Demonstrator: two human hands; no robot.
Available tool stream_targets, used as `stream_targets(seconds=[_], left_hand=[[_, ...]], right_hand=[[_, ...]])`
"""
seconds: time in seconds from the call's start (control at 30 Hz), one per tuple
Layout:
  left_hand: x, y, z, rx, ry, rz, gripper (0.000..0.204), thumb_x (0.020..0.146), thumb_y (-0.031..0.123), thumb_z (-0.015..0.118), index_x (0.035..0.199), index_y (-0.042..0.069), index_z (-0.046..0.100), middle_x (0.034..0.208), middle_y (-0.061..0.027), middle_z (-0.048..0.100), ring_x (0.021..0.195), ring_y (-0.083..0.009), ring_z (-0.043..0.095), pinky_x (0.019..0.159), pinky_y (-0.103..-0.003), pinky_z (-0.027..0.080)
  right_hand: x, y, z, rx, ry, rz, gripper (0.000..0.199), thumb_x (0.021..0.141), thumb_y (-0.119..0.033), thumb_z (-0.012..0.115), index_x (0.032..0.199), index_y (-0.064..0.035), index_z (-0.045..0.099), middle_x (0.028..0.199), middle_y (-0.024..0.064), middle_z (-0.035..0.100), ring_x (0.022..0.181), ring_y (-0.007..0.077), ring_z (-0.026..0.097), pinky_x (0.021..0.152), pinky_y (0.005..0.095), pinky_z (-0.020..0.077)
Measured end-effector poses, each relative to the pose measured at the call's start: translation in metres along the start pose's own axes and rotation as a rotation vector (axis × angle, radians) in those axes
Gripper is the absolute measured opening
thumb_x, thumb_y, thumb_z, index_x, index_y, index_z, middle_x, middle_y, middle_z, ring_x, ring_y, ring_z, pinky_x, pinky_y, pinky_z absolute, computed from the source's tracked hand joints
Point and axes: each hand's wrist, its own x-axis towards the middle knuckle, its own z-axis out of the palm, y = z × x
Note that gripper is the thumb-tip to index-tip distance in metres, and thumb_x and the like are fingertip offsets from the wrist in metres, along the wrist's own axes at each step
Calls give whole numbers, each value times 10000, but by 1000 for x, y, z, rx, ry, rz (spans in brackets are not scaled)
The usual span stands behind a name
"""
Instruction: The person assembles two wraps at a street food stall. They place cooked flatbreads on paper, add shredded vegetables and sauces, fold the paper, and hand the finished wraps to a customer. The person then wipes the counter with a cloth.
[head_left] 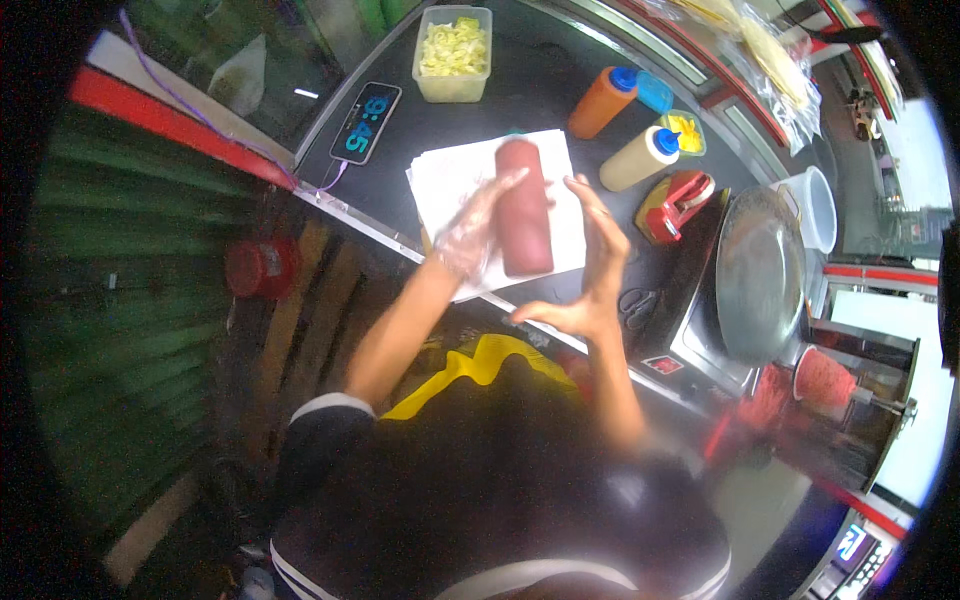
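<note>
A thick, dark-red rolled wrap [524, 225] lies lengthwise over white paper sheets [567, 160] on the dark counter. My left hand [475, 230], in a clear plastic glove, grips it from the left, with the thumb resting on top. Its other fingers are mostly hidden by the roll. Just right of the wrap, apart from it, my right hand [596, 265] is held with fingers raised and thumb spread wide. Nothing is in that hand, and it looks bare.
Beyond the paper stand a tub of shredded lettuce [455, 50], a phone [366, 123] with a cable, an orange sauce bottle [603, 103] and a pale sauce bottle [640, 160]. To the right are a red-handled tool [675, 208], scissors [635, 308] and a large round griddle [760, 275].
</note>
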Motion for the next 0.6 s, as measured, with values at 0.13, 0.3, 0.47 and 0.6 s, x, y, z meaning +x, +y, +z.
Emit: stream_targets(seconds=[0.13, 0.3, 0.47, 0.6], left_hand=[[97, 43, -10, 994, 212, 795, 719, 781, 299, 1015, 1400, 141, 684, 1237, -89, 825, 1129, -256, 801, 1018, -404, 626], [169, 55, -15, 1105, 386, 773, 826, 816, 428, 987, 1496, 147, 612, 1340, -133, 789, 1263, -336, 757, 1086, -469, 590], [114, 52, -51, 1409, 330, 808, 643, 1033, 487, 757, 1473, 32, 648, 1417, -246, 738, 1363, -424, 686, 1156, -512, 533], [26, 32, -98, 2014, 57, 56, 369, 1133, 265, 616, 1345, 0, 760, 1288, -229, 799, 1200, -363, 766, 1060, -464, 575]], right_hand=[[-27, -6, -23, 56, 250, 36, 1110, 797, -374, 1031, 1651, -79, 387, 1656, 278, 492, 1539, 447, 524, 1272, 624, 424], [-60, 6, -22, -39, 319, 378, 782, 958, -150, 849, 1619, -42, 445, 1534, 243, 609, 1442, 366, 629, 1139, 517, 578], [-71, 28, -11, -248, 251, 658, 467, 1046, -73, 725, 1498, -48, 610, 1255, 191, 798, 1227, 298, 766, 998, 427, 619], [-69, 44, -8, -348, 162, 801, 396, 1049, -44, 680, 1443, -55, 645, 1206, 217, 814, 1092, 346, 790, 943, 442, 607]])
